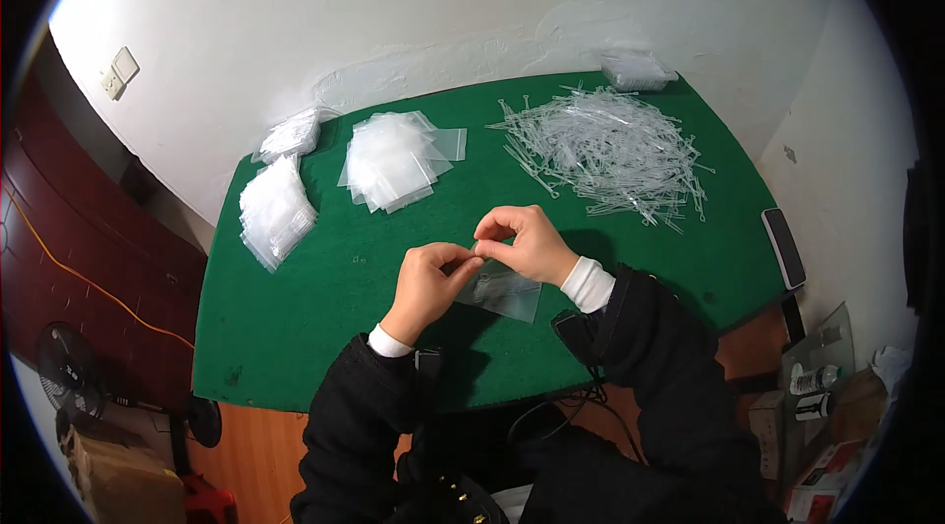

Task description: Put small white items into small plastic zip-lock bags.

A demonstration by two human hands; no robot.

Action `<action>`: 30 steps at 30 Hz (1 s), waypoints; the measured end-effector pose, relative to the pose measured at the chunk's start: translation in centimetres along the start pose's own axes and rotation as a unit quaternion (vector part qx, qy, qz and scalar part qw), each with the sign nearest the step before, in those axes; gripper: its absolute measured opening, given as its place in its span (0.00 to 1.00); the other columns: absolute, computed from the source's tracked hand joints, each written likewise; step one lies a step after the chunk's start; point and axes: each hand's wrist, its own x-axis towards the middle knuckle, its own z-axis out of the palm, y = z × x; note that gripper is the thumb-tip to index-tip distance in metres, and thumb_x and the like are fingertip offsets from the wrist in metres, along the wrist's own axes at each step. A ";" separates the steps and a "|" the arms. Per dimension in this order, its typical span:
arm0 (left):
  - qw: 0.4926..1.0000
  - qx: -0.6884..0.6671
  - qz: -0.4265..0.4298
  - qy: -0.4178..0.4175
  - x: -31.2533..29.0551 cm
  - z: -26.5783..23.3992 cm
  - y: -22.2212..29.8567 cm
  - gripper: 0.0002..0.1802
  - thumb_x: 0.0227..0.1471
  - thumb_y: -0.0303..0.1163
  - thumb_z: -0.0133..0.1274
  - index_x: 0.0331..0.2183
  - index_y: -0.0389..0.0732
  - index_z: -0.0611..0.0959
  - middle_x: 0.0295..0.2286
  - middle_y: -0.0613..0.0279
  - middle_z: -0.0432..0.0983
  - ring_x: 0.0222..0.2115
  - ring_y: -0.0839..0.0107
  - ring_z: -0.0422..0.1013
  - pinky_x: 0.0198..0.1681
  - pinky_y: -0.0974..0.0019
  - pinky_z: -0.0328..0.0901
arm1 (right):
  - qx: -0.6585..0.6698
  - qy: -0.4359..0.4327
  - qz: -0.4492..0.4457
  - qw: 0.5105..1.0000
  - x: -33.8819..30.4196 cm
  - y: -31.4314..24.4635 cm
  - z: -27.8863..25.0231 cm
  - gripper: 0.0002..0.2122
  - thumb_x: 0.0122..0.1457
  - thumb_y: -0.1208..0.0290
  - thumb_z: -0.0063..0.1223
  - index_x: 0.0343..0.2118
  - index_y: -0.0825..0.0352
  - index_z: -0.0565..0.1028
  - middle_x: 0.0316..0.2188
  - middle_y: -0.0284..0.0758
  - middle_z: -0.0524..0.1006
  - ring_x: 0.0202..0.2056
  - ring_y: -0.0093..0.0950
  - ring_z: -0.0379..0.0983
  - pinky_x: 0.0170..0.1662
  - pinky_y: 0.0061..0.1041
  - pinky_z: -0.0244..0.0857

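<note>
Near the front middle of the table, my left hand (425,286) and my right hand (529,246) meet with thumbs and fingertips pressed together. Both pinch the edge of a small clear zip bag (512,296), which hangs below and to the right, close over the green cloth. Something clear and thin shows inside the bag, too faint to make out. My fingers hide the pinched edge. Beyond my right hand spreads a big heap of thin clear plastic sticks (615,150), some with a small ring at the end. A fanned pile of flat clear zip bags (394,165) lies beyond my left hand.
At the table's left edge sit a stack of whitish bags (276,214) and a wrapped bundle (292,134). Another clear packet (638,69) is at the back right. A dark phone-like device (784,248) lies on the right edge of the green tabletop (295,327). Black cables hang at the front edge.
</note>
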 end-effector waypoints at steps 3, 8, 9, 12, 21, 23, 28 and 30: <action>0.999 -0.018 -0.027 -0.009 0.0 0.0 -0.1 0.09 0.42 0.32 0.57 0.23 0.35 0.80 0.16 0.57 0.73 0.15 0.73 0.68 0.19 0.72 0.61 | 0.014 0.004 0.008 1.000 0.1 0.4 -0.3 0.05 0.45 0.78 0.57 0.25 0.71 0.73 0.21 0.31 0.75 0.24 0.17 0.71 0.29 0.17 0.66; 0.998 -0.021 -0.053 -0.026 0.0 0.0 -0.3 0.10 0.43 0.32 0.57 0.23 0.33 0.80 0.15 0.58 0.74 0.14 0.77 0.67 0.19 0.74 0.60 | 0.042 0.017 0.014 0.999 0.2 1.2 -0.8 0.05 0.46 0.80 0.56 0.25 0.71 0.72 0.22 0.32 0.75 0.24 0.17 0.71 0.29 0.16 0.66; 0.997 -0.030 -0.058 -0.029 -0.1 0.0 -0.4 0.10 0.43 0.32 0.57 0.23 0.33 0.80 0.15 0.58 0.74 0.14 0.77 0.67 0.19 0.74 0.60 | 0.057 0.017 0.024 0.998 0.3 1.3 -1.0 0.05 0.46 0.80 0.56 0.26 0.72 0.72 0.22 0.32 0.75 0.24 0.18 0.71 0.29 0.15 0.66; 0.996 -0.047 -0.065 -0.037 -0.1 0.0 -0.6 0.10 0.43 0.32 0.56 0.23 0.33 0.80 0.15 0.59 0.74 0.15 0.78 0.67 0.19 0.75 0.60 | 0.087 0.020 0.043 0.995 0.5 1.7 -1.5 0.05 0.47 0.81 0.55 0.26 0.72 0.71 0.22 0.32 0.75 0.24 0.18 0.71 0.29 0.15 0.66; 0.992 -0.067 -0.089 -0.060 -0.1 0.0 -0.9 0.10 0.46 0.30 0.55 0.24 0.31 0.79 0.16 0.65 0.73 0.17 0.83 0.66 0.20 0.79 0.59 | 0.089 0.049 0.045 0.994 0.8 2.6 -2.6 0.04 0.47 0.80 0.55 0.25 0.73 0.71 0.21 0.33 0.75 0.23 0.17 0.71 0.26 0.15 0.66; 0.993 -0.061 -0.082 -0.061 -0.2 0.0 -0.9 0.10 0.46 0.29 0.55 0.23 0.31 0.79 0.16 0.65 0.73 0.17 0.83 0.65 0.20 0.79 0.59 | 0.084 0.052 0.045 0.994 0.8 2.8 -2.7 0.04 0.47 0.80 0.54 0.26 0.72 0.71 0.21 0.33 0.75 0.23 0.16 0.71 0.26 0.15 0.65; 0.994 -0.035 -0.086 -0.061 -0.1 0.0 -1.1 0.10 0.45 0.29 0.55 0.22 0.31 0.79 0.15 0.66 0.73 0.17 0.83 0.65 0.20 0.78 0.59 | -0.008 0.079 0.056 0.995 0.7 2.6 -2.6 0.05 0.46 0.77 0.55 0.26 0.70 0.72 0.22 0.34 0.74 0.24 0.21 0.72 0.28 0.20 0.66; 0.995 -0.008 -0.081 -0.057 -0.1 0.0 -1.0 0.09 0.44 0.29 0.55 0.22 0.31 0.79 0.15 0.65 0.73 0.16 0.83 0.64 0.19 0.77 0.59 | -0.156 0.090 -0.080 0.981 0.8 1.8 -2.4 0.05 0.45 0.75 0.55 0.26 0.67 0.73 0.23 0.33 0.74 0.29 0.26 0.71 0.34 0.25 0.65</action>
